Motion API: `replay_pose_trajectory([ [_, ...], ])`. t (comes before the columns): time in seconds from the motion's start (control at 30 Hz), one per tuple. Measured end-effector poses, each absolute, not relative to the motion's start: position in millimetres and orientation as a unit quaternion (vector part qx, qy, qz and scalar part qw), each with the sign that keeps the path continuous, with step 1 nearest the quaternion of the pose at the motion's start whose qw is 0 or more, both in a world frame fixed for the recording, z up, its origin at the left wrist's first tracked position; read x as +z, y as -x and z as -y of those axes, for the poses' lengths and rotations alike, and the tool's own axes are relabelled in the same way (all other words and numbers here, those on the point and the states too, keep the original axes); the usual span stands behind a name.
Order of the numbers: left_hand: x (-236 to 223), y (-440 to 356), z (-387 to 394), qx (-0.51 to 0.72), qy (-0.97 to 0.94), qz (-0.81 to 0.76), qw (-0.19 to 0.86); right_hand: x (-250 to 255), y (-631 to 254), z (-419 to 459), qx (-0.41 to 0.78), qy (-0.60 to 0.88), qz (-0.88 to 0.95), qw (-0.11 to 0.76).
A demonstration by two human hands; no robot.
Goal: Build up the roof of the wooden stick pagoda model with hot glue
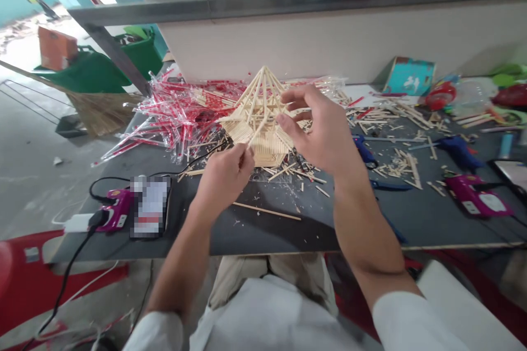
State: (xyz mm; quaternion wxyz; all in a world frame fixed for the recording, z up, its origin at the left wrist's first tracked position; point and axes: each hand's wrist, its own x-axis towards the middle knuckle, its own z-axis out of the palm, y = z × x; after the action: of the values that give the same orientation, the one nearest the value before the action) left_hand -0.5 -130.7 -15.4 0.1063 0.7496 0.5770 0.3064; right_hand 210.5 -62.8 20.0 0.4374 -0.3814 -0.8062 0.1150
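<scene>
Dark tabletop [255, 233], stick model [269, 147], plastic wrappers [179, 115], phone [150, 208]

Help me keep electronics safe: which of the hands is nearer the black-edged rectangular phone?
Left: the left hand is right of the phone and slightly beyond it; the right hand is farther right and farther forward, by the pale, pointed wooden-stick structure.

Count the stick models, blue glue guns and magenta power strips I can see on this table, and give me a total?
Pointed stick model: 1
Blue glue guns: 2, the left one partly hidden by the arm
Magenta power strips: 2
Total: 5
</scene>
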Motion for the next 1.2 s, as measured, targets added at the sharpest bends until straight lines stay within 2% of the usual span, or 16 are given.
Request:
replay_pose_trajectory([
  [0.1,-28,15,128,0.185,-0.854,-0.476,0.100,1,-210,77,0.075,0.317,0.845,0.425],
  [0.2,-48,17,119,0.076,-0.893,-0.441,0.048,-39,-212,85,0.029,0.265,0.901,0.341],
  [0.27,-60,14,115,0.031,-0.898,-0.439,0.024,-67,-215,89,0.029,0.265,0.922,0.280],
  [0.37,-70,6,116,-0.015,-0.893,-0.449,-0.011,-95,-221,96,-0.015,0.302,0.923,0.238],
  [0.53,-75,-2,122,-0.027,-0.890,-0.455,-0.006,-108,-224,98,-0.009,0.308,0.919,0.246],
  [0.7,-93,-11,121,-0.029,-0.875,-0.484,-0.006,-125,-220,91,0.026,0.341,0.917,0.205],
  [0.87,-106,-15,118,-0.017,-0.867,-0.498,0.008,-139,-218,88,0.021,0.355,0.907,0.224],
  [1.2,-100,-13,117,-0.017,-0.872,-0.487,0.044,-144,-221,85,0.020,0.347,0.912,0.219],
])
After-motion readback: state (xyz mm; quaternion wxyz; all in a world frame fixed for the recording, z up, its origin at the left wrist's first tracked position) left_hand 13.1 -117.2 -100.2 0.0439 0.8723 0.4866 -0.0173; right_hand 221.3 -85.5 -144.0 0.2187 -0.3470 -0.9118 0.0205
